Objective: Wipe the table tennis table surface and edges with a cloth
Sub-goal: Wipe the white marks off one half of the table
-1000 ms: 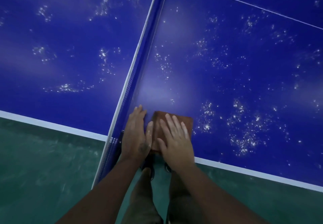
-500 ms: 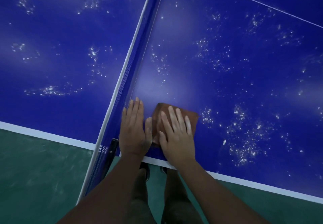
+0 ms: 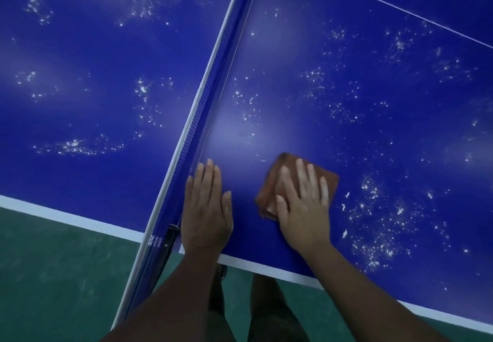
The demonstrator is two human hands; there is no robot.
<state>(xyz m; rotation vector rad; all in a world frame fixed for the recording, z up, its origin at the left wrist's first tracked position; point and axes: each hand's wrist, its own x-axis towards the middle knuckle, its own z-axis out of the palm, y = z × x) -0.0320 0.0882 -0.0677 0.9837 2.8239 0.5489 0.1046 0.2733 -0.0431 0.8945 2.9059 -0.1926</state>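
- The table tennis table [image 3: 346,48] had a smooth, glossy blue tabletop with a white band along its near edge and a thin white line crossing the far right corner of the view.
- White specks lay scattered in clusters over much of the tabletop, thickest toward the near edge on the right; the patch between the hands looked clear of them.
- The net [image 3: 202,117], a fine dark mesh with a white top tape, ran from the near edge away across the tabletop, its far end cut off by the frame.
- The cloth [image 3: 272,181] was reddish-brown, folded to a rough square and lay flat on the tabletop near the near edge, right of the net.
- The right hand [image 3: 301,203] pressed flat on the cloth, fingers extended and slightly spread, hiding most of it.
- The left hand [image 3: 206,208] lay palm down on bare tabletop just beside the net, fingers straight and together, gripping nothing.
- A dark net clamp [image 3: 170,237] at the near edge was hard to make out.
- The floor [image 3: 66,275] below was a mottled green.
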